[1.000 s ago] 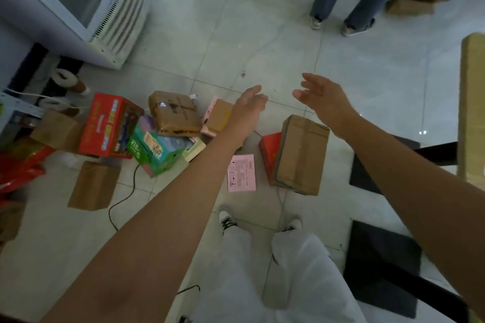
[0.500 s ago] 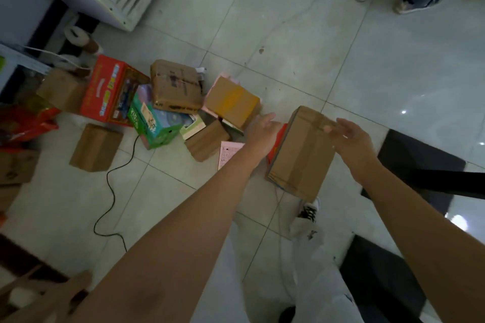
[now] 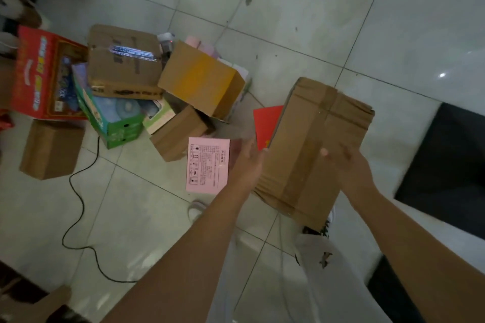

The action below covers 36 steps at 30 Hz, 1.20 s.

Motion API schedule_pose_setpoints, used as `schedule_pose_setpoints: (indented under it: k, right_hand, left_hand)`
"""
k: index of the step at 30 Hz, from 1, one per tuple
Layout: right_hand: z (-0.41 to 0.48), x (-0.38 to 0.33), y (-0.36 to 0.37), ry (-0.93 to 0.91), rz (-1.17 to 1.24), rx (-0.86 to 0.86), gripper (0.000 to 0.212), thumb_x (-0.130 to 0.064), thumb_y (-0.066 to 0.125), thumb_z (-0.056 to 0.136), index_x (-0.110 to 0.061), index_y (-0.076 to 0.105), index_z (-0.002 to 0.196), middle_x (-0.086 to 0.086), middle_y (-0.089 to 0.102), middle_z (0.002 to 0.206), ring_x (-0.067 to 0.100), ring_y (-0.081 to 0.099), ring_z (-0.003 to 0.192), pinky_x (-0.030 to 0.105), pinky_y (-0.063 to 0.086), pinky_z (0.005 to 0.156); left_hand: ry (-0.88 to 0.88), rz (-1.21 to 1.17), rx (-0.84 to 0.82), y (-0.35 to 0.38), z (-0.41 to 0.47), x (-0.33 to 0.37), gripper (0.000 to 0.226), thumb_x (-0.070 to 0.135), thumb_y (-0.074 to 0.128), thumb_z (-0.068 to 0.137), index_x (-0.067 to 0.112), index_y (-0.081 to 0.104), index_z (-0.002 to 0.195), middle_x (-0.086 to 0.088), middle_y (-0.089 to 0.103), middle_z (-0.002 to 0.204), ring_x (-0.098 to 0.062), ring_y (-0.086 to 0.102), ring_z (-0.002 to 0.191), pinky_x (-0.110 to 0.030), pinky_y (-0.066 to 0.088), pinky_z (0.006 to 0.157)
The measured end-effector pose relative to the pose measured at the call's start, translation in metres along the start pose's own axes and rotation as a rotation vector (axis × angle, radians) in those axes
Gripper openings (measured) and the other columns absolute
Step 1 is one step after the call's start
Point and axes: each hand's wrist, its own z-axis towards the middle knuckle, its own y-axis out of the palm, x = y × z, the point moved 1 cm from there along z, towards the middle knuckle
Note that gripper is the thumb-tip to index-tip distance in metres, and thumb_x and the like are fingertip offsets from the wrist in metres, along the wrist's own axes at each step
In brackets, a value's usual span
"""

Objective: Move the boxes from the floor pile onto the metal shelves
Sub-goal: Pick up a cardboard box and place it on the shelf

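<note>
Hands closed in since last frame: left hand (image 3: pixel 248 165) flat-fingered against taped box (image 3: pixel 309 136) side, right hand (image 3: pixel 351 168) on top, fingers blurred, can't tell; pink box (image 3: pixel 208 165) adjacent.

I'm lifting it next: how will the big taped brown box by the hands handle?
Probably stiff: the taped box shows square faces, though its worn, crumpled edges may give a little. It looks wide next to the left hand and right hand, so likely a two-handed lift. The tape strips may be slick.
</note>
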Motion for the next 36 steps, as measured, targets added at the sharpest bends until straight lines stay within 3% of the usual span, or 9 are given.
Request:
schedule_pose_setpoints:
  k: [2,4,7,12,14,20,27,33,36]
  right_hand:
    - [0.014,0.031,0.005,0.040,0.022,0.033,0.067,-0.043,0.063,0.091,-0.019,0.036,0.148,-0.001,0.044,0.143,0.021,0.048,0.122,0.024,0.042,0.087]
    - [0.024,0.054,0.006,0.042,0.043,0.079,0.084,-0.046,0.068,0.087,-0.018,0.025,0.153,-0.001,0.035,0.152,0.021,0.040,0.134,0.028,0.042,0.102]
    - [0.036,0.078,0.010,0.132,0.113,0.096,0.103,-0.045,0.072,0.085,-0.019,0.003,0.157,0.006,0.019,0.162,0.026,0.030,0.144,0.040,0.032,0.113]
    - [0.050,0.093,0.024,0.187,0.239,0.054,0.099,-0.045,0.076,0.080,-0.018,0.016,0.154,0.003,0.036,0.154,0.024,0.042,0.136,0.041,0.040,0.109]
    - [0.052,0.096,0.027,0.198,0.279,0.061,0.096,-0.045,0.077,0.079,-0.018,0.021,0.153,0.001,0.039,0.151,0.022,0.045,0.133,0.042,0.042,0.108]
    - [0.045,0.077,0.019,0.135,0.286,0.073,0.087,-0.043,0.077,0.080,-0.017,0.030,0.148,-0.003,0.046,0.143,0.015,0.051,0.116,0.031,0.045,0.094]
    - [-0.022,-0.047,0.017,-0.040,0.241,-0.026,0.086,-0.048,0.079,0.075,-0.018,0.039,0.145,-0.006,0.055,0.135,0.015,0.057,0.116,0.034,0.049,0.095]
    - [-0.135,-0.240,0.022,-0.232,0.207,-0.232,0.082,-0.051,0.080,0.073,-0.018,0.045,0.139,-0.008,0.059,0.125,0.014,0.060,0.108,0.028,0.048,0.082]
    - [-0.208,-0.334,0.031,-0.370,0.149,-0.332,0.076,-0.048,0.082,0.073,-0.018,0.049,0.134,-0.006,0.062,0.121,0.013,0.062,0.105,0.028,0.049,0.079]
  left_hand:
    - [-0.037,0.051,-0.013,0.011,0.024,-0.020,0.061,0.043,0.049,0.099,0.030,0.026,0.154,-0.001,0.037,0.155,-0.025,0.037,0.141,-0.045,0.031,0.116]
    - [-0.052,0.084,-0.050,0.019,0.042,-0.037,0.072,0.057,0.048,0.093,0.032,0.023,0.155,0.000,0.035,0.157,-0.026,0.036,0.143,-0.049,0.031,0.116]
    - [-0.103,0.090,-0.074,0.026,0.058,-0.048,0.075,0.066,0.049,0.088,0.030,0.032,0.152,0.002,0.042,0.153,-0.022,0.041,0.139,-0.041,0.031,0.115]
    - [-0.107,-0.068,-0.171,0.037,0.073,-0.051,0.047,0.036,0.048,0.102,0.018,0.043,0.146,0.003,0.054,0.130,-0.007,0.050,0.110,-0.004,0.044,0.075]
    - [-0.109,-0.117,-0.189,0.039,0.075,-0.052,0.043,0.031,0.047,0.103,0.016,0.046,0.143,0.002,0.057,0.123,-0.009,0.055,0.104,-0.003,0.047,0.061]
    - [-0.146,-0.190,-0.223,0.022,0.067,-0.052,0.053,0.049,0.041,0.101,0.021,0.041,0.146,0.002,0.054,0.135,-0.009,0.052,0.108,-0.025,0.042,0.094]
    - [-0.016,-0.269,-0.178,-0.077,-0.015,-0.023,0.045,0.062,0.049,0.092,0.048,0.044,0.134,0.014,0.052,0.136,-0.017,0.045,0.133,-0.051,0.031,0.115]
    - [0.220,-0.311,-0.060,-0.207,-0.149,0.053,0.045,0.039,0.039,0.103,0.048,0.026,0.145,0.017,0.043,0.143,-0.006,0.046,0.128,-0.022,0.047,0.097]
    - [0.359,-0.416,0.052,-0.272,-0.227,0.089,0.045,0.049,0.045,0.098,0.057,0.026,0.138,0.015,0.040,0.147,-0.013,0.041,0.135,-0.036,0.042,0.108]
